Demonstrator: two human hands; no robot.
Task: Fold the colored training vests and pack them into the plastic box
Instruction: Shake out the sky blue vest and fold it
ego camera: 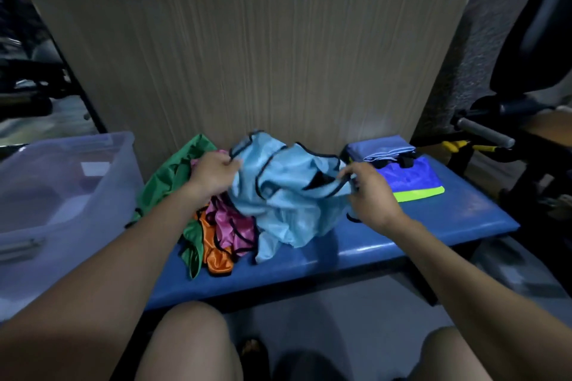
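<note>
Both hands, left hand (213,175) and right hand (370,195), grip the light-blue vest (288,195) mid-bench (433,219), wood panel (247,56) behind

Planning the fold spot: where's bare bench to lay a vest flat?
Bare blue bench: the front strip before the light blue vest, and the near right corner below the folded blue-and-yellow vest. Crowded: left half, under the green, pink and orange heap.
</note>
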